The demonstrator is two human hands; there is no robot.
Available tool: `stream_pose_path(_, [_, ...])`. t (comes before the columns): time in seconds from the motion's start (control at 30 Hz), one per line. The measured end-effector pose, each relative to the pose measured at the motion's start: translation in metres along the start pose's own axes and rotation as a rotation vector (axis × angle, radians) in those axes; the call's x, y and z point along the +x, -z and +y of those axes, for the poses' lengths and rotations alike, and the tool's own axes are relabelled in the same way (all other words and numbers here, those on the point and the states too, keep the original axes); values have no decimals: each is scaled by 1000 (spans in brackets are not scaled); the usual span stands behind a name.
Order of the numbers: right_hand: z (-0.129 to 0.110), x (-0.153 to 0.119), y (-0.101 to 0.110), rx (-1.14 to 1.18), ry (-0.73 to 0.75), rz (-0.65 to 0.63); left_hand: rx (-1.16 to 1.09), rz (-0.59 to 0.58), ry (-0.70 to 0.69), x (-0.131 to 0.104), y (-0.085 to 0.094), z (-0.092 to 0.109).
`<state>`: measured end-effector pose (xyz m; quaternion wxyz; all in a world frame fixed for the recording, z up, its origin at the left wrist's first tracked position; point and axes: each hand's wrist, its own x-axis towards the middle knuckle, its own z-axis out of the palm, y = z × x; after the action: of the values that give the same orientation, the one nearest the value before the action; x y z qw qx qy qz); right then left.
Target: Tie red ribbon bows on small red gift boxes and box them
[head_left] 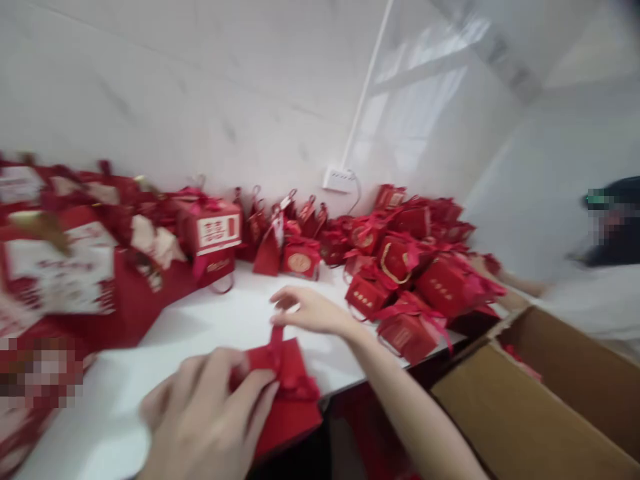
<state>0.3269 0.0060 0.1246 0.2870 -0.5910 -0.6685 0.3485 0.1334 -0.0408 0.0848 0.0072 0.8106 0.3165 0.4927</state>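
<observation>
A small red gift box (pixel 295 423) sits at the near edge of the white table, with a bow of ribbon on its top. My left hand (pixel 210 407) is closed over the box's left side, its fingers and thumb pressed together at the ribbon. Reaching in from the right, my right hand (pixel 313 311) pinches the upper end of a red ribbon (pixel 276 343) and holds it up from the box. Part of the box is hidden behind my left hand.
Red gift boxes (pixel 367 293) are heaped on the right of the white table (pixel 200 327). Larger red bags (pixel 60 267) stand at left. An open cardboard box (pixel 500 407) is beside the table at right. A power strip (pixel 339 180) is at the wall; another person (pixel 615 233) is far right.
</observation>
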Motion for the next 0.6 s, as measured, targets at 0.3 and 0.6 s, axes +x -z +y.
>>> stream_pose_path(0.3, [-58,-15,-18,-385,365,-205,410,-265,-8,0,18,39])
stream_pose_path(0.6, [-62,-6,-24,-410,346,-343,391,-181,64,-10,10,45])
